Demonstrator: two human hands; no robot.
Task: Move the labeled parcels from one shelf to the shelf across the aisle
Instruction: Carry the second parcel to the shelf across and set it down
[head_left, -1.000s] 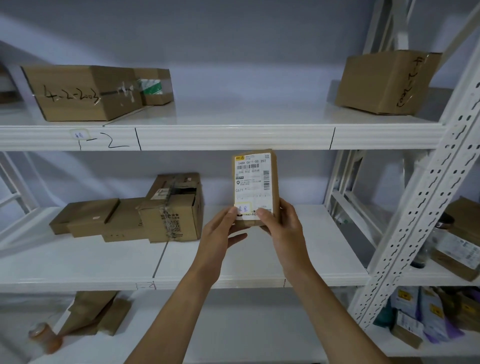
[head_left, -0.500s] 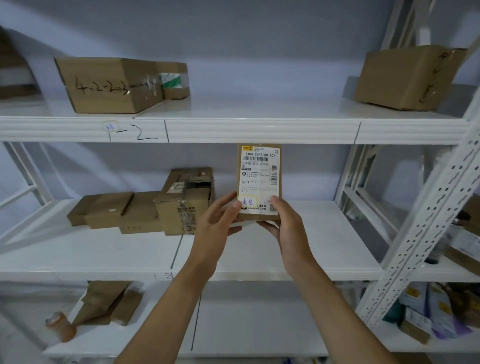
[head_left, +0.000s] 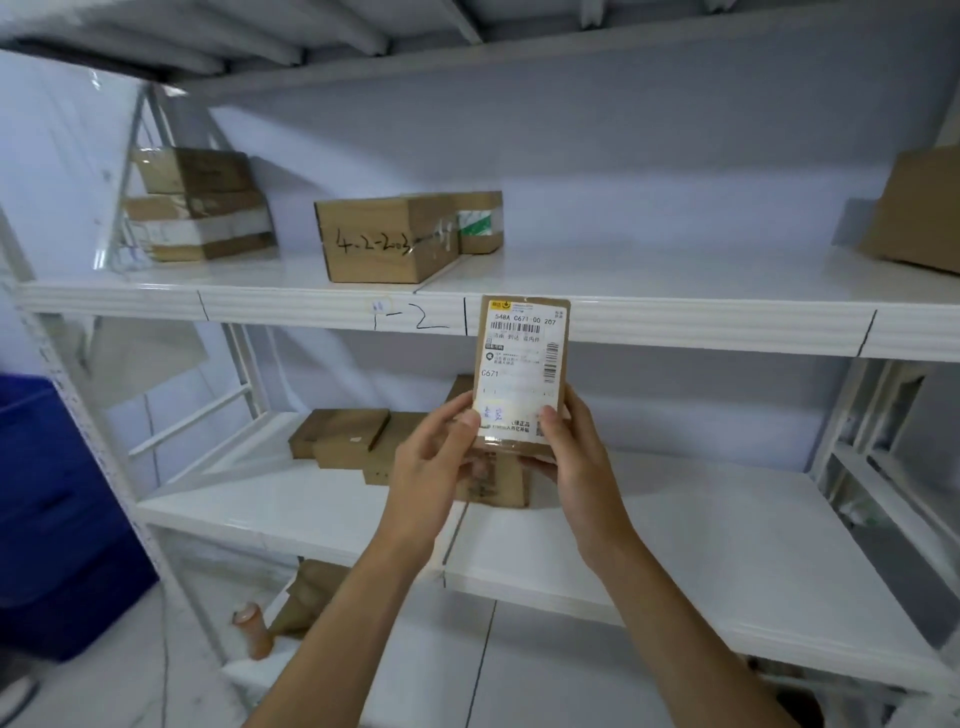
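- Both hands are gripping one small labeled parcel (head_left: 522, 364), holding it upright in the air in front of the white shelving, label facing the camera.
- The left hand (head_left: 434, 462) is clamping the parcel's lower left corner, thumb pressing on the label face, fingers wrapping behind.
- The right hand (head_left: 576, 457) is pinching the lower right corner the same way, thumb on the front.
- The parcel's top edge is overlapping the front lip of the upper shelf (head_left: 675, 322), just right of the handwritten "-2" mark; it is not resting on any shelf.
- On the upper shelf, a brown box with handwritten numbers (head_left: 384, 241) is sitting near the front edge, with two stacked boxes (head_left: 200, 205) towards the left end and another box (head_left: 919, 213) at the right end.
- On the middle shelf (head_left: 701, 530), flat cardboard parcels (head_left: 343, 439) are lying towards the back, partly hiding behind the hands.
- A blue bin (head_left: 57, 514) is standing left of the rack.
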